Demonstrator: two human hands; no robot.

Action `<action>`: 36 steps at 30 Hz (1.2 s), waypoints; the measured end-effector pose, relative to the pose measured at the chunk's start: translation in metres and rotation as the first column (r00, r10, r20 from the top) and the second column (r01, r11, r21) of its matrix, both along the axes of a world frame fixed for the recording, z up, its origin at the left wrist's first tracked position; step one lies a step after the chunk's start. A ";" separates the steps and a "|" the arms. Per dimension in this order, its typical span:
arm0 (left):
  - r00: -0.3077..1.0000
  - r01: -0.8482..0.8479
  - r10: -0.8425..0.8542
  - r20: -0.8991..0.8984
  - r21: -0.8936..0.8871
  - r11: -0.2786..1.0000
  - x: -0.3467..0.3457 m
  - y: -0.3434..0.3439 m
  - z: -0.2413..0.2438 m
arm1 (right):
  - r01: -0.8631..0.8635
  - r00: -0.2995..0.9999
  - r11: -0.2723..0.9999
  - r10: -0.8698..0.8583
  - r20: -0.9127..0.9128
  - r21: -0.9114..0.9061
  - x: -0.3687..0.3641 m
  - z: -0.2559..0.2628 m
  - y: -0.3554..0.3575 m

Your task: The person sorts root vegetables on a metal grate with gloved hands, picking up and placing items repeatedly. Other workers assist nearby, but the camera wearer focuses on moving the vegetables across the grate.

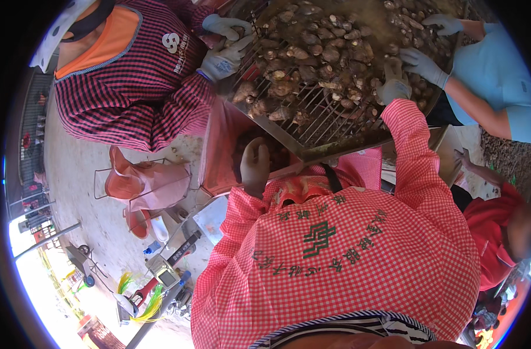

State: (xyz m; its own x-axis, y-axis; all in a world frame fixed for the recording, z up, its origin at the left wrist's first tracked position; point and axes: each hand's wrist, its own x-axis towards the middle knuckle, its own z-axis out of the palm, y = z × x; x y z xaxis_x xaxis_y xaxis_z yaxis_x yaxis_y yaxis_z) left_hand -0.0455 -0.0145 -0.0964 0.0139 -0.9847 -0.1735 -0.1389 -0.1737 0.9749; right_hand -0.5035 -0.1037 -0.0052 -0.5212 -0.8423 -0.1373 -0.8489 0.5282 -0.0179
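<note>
A heap of brown corms, apparently taro (331,54), lies on a slatted metal grate (311,126). My right hand (395,87), in a pale glove, rests on the heap's right part with its fingers spread over the corms. Whatever lies under that palm is hidden. Nearer to my body, my gloved left hand (253,165) is raised beside the grate's corner. Behind it is the dark opening of a red container or sack (224,144). Its fingers point away from me, and I cannot tell whether they hold anything.
A person in a dark checked smock (130,96) works at the left, both gloved hands at the grate. Opposite my right hand, a person in a light blue shirt (488,74) reaches in. Another person wears red (492,235). A wire-framed pink bag (161,183) and a scale (163,270) stand left.
</note>
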 end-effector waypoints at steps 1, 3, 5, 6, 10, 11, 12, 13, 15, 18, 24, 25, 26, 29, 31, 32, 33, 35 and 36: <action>0.996 0.083 -0.082 -0.014 0.060 0.995 -0.005 -0.004 0.005 | 0.035 0.986 0.998 -0.027 0.164 -0.046 -0.023 -0.013 0.006; 0.989 0.122 -0.112 -0.092 0.114 0.986 -0.017 -0.004 -0.005 | 0.065 0.941 0.993 -0.028 0.336 -0.098 -0.021 -0.028 0.016; 0.985 0.163 -0.148 -0.088 0.189 0.969 -0.040 -0.007 0.025 | 0.078 0.935 0.989 -0.029 0.353 -0.126 0.028 -0.033 0.031; 0.976 0.199 -0.189 -0.104 0.091 0.976 -0.050 -0.008 0.021 | 0.057 0.878 0.971 0.063 0.475 -0.234 0.044 -0.048 0.043; 0.963 0.250 -0.239 -0.127 0.075 0.965 -0.077 -0.011 0.010 | 0.117 0.430 0.972 0.134 0.893 -0.202 0.094 -0.038 0.065; 0.969 0.224 -0.219 -0.111 0.038 0.974 -0.078 -0.008 0.002 | 0.016 0.438 0.950 0.273 0.856 -0.311 0.102 -0.035 0.074; 0.973 0.209 -0.208 -0.102 0.000 0.978 -0.085 -0.005 0.000 | -0.077 0.441 0.908 0.402 0.802 -0.413 0.099 -0.033 0.081; 0.976 0.195 -0.198 -0.093 -0.036 0.980 -0.093 -0.004 0.006 | -0.148 0.563 0.872 0.463 0.685 -0.467 0.089 -0.025 0.084; 0.981 0.193 -0.190 -0.049 0.060 0.979 -0.094 -0.001 0.008 | -0.324 0.733 0.788 0.559 0.388 -0.523 0.062 -0.006 0.094; 0.974 0.172 -0.140 0.178 -0.175 0.970 -0.103 0.001 -0.012 | -0.066 0.977 0.996 0.078 0.198 -0.066 -0.025 0.006 0.092; 0.838 0.238 0.047 0.543 -0.443 0.865 -0.129 0.007 -0.003 | -0.286 0.936 0.938 0.317 -0.151 0.194 -0.022 -0.038 0.126; 0.833 0.226 0.048 0.550 -0.420 0.879 -0.124 0.010 -0.003 | -0.391 0.916 0.918 0.395 -0.067 0.063 -0.011 -0.034 0.131; 0.832 0.238 0.048 0.553 -0.433 0.869 -0.123 0.013 0.003 | -0.481 0.876 0.874 0.483 0.007 -0.063 -0.001 -0.030 0.136; 0.841 0.262 0.040 0.540 -0.471 0.842 -0.125 0.023 0.002 | -0.436 0.828 0.841 0.514 0.223 -0.320 -0.009 0.002 0.135; 0.843 0.270 0.024 0.537 -0.462 0.845 -0.125 0.026 0.003 | -0.428 0.890 0.842 0.455 0.007 -0.329 -0.057 0.001 0.126; 0.842 0.264 0.015 0.539 -0.437 0.860 -0.126 0.028 0.006 | -0.402 0.901 0.905 0.418 0.116 -0.140 -0.072 0.005 0.124; 0.841 0.256 0.007 0.540 -0.410 0.876 -0.126 0.032 0.008 | -0.381 0.908 0.922 0.361 0.214 0.061 -0.085 0.014 0.122; 0.828 0.251 0.047 0.558 -0.446 0.859 -0.123 0.035 0.010 | -0.417 0.891 0.862 0.325 0.316 0.289 -0.083 0.012 0.123; 0.824 0.259 0.058 0.563 -0.466 0.846 -0.124 0.033 0.011 | -0.457 0.874 0.832 0.354 0.334 0.315 -0.069 0.007 0.131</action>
